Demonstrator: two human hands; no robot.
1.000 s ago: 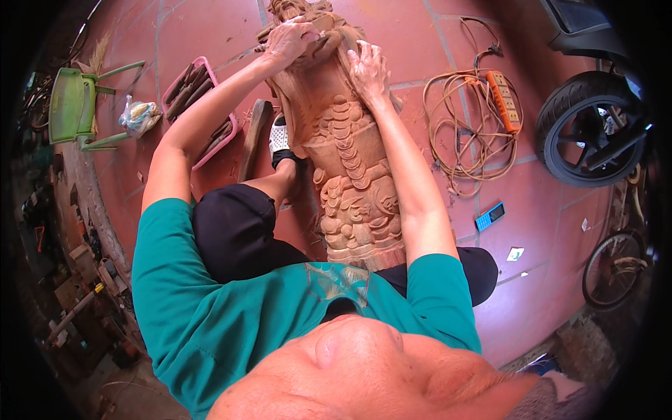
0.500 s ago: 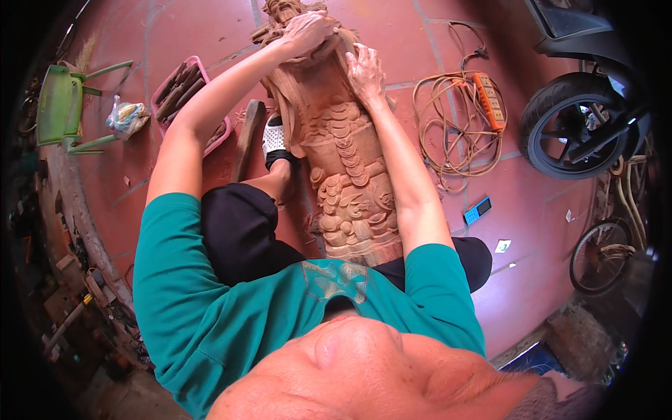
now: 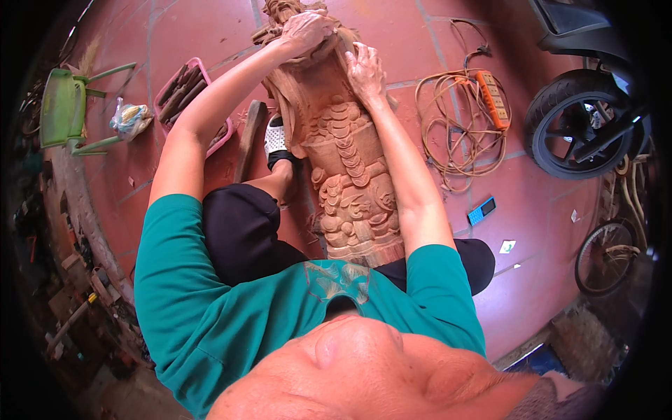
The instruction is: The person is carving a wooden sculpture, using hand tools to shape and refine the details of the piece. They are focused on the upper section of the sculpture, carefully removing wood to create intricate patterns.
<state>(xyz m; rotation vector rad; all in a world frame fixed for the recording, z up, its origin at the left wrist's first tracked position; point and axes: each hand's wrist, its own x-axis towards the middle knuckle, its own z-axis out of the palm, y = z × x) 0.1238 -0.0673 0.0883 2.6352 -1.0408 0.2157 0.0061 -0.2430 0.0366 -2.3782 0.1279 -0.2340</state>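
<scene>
A carved wooden statue (image 3: 346, 143) lies lengthwise before me on the floor, its bearded head at the far end and its densely carved lower part between my legs. Near the statue's neck and chest, my left hand (image 3: 306, 32) is closed, fingers bent and pressed together against the wood; whatever they pinch is too small or hidden to make out. My right hand (image 3: 366, 72) grips the statue's right edge a little nearer to me, fingers bent over the wood. Both forearms reach along the carving, the right one lying close over its side.
Left of the statue lie a wooden mallet-like bar (image 3: 250, 140), a pink basket of tools (image 3: 224, 136), a plastic bag (image 3: 130, 119) and a green chair (image 3: 63, 108). To the right are an orange power strip (image 3: 493, 101) with coiled cord, a blue phone (image 3: 481, 210) and a motorbike wheel (image 3: 577, 124).
The view has shifted slightly, so the surroundings sit a little farther right. Both hands stay at nearly the same places on the statue.
</scene>
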